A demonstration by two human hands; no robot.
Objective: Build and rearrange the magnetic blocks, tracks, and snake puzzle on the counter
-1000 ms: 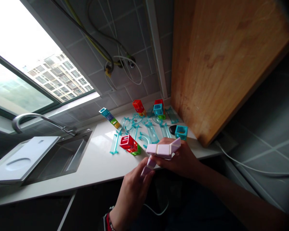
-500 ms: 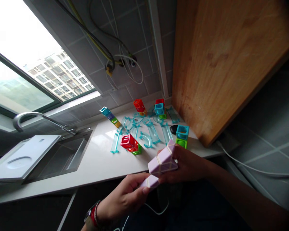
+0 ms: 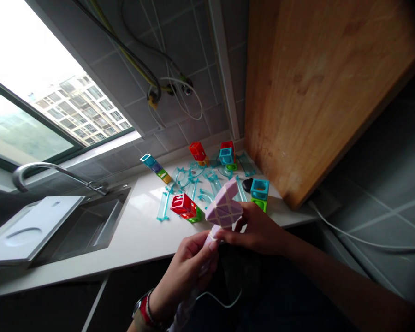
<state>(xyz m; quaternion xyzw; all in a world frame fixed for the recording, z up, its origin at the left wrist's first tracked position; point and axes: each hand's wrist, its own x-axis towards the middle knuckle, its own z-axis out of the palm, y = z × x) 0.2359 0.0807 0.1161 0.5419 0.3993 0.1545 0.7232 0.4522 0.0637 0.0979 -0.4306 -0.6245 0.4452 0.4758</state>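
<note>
A lilac snake puzzle (image 3: 224, 210) with pale seams is held up in front of the counter's near edge. Its upper part is folded into a chunky shape with one arm pointing up and right. My left hand (image 3: 186, 265) pinches the narrow lower section, and a tail hangs down behind that wrist. On the other side, my right hand (image 3: 261, 230) has its thumb at the joint below the folded part, with its other fingers partly hidden behind the puzzle. Just past the puzzle stand a red-and-green block stack (image 3: 185, 206) and a blue-and-green block stack (image 3: 260, 190).
Translucent teal track pieces (image 3: 163, 206) lie across the white counter (image 3: 138, 230). Farther back are more coloured block stacks (image 3: 198, 152) and a black rounded object (image 3: 248, 185). A sink with a faucet (image 3: 55, 168) is at left; a wooden panel (image 3: 314, 92) rises at right.
Both hands have raised the puzzle slightly. Its folded part has turned and moved up and left, and its tail now shows below my left hand. My right thumb has shifted to the lower joint.
</note>
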